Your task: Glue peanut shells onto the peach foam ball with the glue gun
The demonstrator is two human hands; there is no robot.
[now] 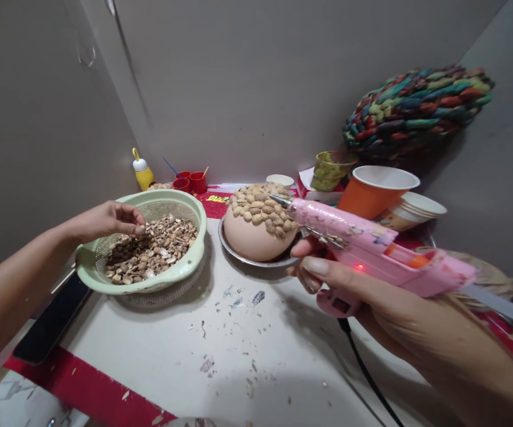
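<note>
Shells (162, 249) in green basket (88, 262); ball (256, 237) in dish (228, 249).

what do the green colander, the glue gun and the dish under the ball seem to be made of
Green colander: probably molded plastic, satin finish, judging by its smooth, evenly colored rim.
Glue gun: seemingly hard pink plastic, glossy but smudged; its nozzle looks metal, from the silvery sheen.
Dish: likely metal, given its thin, shiny gray rim, though the ball hides most of it.
</note>
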